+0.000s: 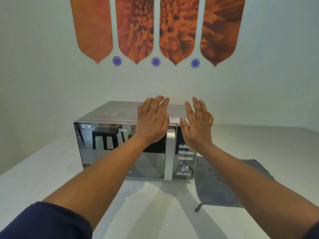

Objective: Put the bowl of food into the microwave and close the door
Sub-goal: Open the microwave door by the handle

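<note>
A silver microwave (110, 152) with a mirrored door stands on the white counter (43, 178), its door shut. A vertical silver handle (170, 152) runs down the door's right side, beside a control panel with buttons and a knob (184, 166). My left hand (151, 121) is raised in front of the door's upper right part, fingers spread, holding nothing. My right hand (198, 125) is held up in front of the control panel, palm facing left, also holding nothing. No bowl of food is in view.
A grey cloth (217, 185) lies on the counter to the right of the microwave, partly under it. The wall behind carries orange flower panels (155, 28) and small blue star marks. The counter reaches toward me in front of the microwave.
</note>
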### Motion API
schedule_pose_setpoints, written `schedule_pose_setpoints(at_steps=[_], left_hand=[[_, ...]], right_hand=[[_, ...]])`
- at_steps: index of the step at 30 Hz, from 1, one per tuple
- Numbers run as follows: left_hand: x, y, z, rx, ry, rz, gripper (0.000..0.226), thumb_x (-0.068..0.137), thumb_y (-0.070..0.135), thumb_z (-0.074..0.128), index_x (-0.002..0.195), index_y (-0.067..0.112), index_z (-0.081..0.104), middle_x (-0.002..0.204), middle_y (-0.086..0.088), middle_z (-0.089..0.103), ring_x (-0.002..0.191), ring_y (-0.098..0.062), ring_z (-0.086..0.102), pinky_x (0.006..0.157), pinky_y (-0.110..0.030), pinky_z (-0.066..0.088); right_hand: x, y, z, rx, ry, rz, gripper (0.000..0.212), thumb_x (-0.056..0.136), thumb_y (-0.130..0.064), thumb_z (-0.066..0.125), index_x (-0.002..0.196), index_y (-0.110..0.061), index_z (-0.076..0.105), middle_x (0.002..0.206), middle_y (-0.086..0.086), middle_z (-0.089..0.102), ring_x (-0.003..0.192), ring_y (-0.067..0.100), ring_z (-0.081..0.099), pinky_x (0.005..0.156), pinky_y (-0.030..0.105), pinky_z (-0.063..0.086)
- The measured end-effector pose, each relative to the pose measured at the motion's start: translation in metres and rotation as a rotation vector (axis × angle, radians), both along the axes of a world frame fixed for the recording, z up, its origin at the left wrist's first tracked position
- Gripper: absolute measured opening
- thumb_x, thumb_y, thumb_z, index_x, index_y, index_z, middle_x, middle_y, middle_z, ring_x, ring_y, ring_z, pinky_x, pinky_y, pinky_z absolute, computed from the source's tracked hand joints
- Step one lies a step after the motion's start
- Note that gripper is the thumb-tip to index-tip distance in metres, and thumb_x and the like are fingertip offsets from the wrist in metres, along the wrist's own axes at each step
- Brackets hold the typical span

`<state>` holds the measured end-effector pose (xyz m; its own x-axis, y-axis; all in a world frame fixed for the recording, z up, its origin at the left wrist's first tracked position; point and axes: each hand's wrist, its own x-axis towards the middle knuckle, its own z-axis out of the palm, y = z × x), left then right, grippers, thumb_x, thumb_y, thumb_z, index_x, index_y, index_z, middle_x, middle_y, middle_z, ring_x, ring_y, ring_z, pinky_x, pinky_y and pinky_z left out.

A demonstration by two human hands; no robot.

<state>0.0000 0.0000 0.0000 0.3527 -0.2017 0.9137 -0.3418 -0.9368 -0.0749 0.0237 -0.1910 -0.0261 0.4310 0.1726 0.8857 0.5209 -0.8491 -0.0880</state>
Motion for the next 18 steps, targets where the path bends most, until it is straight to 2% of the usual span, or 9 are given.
schedule_pose_setpoints(at_steps=[4,7,11,14,16,18], left_hand=[[-0.004,-0.01,-0.041,-0.229,0.14,-0.12,0.044,0.097,0.027,0.049,0.138,0.012,0.054,0.135,-0.009,0.053,0.118,-0.025,0.046,0.098,-0.042,0.043],[-0.01,-0.023,-0.066,-0.401,0.242,-0.266,0.039,0.101,0.028,0.047,0.139,0.018,0.048,0.131,0.001,0.046,0.114,-0.013,0.046,0.098,-0.035,0.047],[-0.019,-0.044,-0.092,-0.643,0.374,-0.412,0.035,0.104,0.033,0.045,0.138,0.023,0.045,0.128,0.009,0.047,0.108,-0.009,0.057,0.092,-0.028,0.053],[-0.024,-0.054,-0.101,-0.811,0.407,-0.482,0.031,0.106,0.036,0.044,0.134,0.023,0.047,0.118,0.009,0.058,0.107,-0.003,0.06,0.087,-0.015,0.051],[-0.026,-0.059,-0.106,-0.895,0.458,-0.488,0.029,0.107,0.036,0.041,0.131,0.02,0.046,0.105,0.012,0.061,0.094,0.003,0.061,0.075,-0.01,0.049],[-0.025,-0.063,-0.109,-0.929,0.512,-0.492,0.029,0.109,0.036,0.037,0.128,0.018,0.048,0.097,0.013,0.06,0.083,0.005,0.061,0.069,-0.009,0.049]], right_hand=[[-0.001,-0.004,-0.041,0.2,0.193,0.116,0.059,0.106,-0.041,0.036,0.161,-0.026,0.025,0.173,0.002,0.004,0.158,0.021,0.0,0.121,0.05,0.012],[0.003,-0.005,-0.064,0.353,0.245,0.21,0.063,0.105,-0.049,0.041,0.161,-0.029,0.024,0.172,-0.006,-0.003,0.158,0.016,-0.001,0.125,0.051,0.015],[0.007,-0.005,-0.079,0.47,0.324,0.324,0.066,0.097,-0.051,0.059,0.154,-0.052,0.026,0.17,-0.01,-0.004,0.157,0.011,0.005,0.124,0.045,0.027],[0.011,-0.005,-0.079,0.49,0.334,0.353,0.074,0.091,-0.044,0.071,0.147,-0.061,0.025,0.17,-0.007,0.001,0.149,-0.005,0.014,0.115,0.028,0.037],[0.016,-0.007,-0.081,0.474,0.343,0.366,0.079,0.089,-0.037,0.076,0.147,-0.058,0.026,0.17,-0.006,0.005,0.142,-0.018,0.014,0.108,0.01,0.035],[0.019,-0.007,-0.085,0.455,0.341,0.367,0.084,0.087,-0.028,0.078,0.148,-0.056,0.028,0.169,-0.004,0.006,0.139,-0.023,0.013,0.101,0.0,0.031]])
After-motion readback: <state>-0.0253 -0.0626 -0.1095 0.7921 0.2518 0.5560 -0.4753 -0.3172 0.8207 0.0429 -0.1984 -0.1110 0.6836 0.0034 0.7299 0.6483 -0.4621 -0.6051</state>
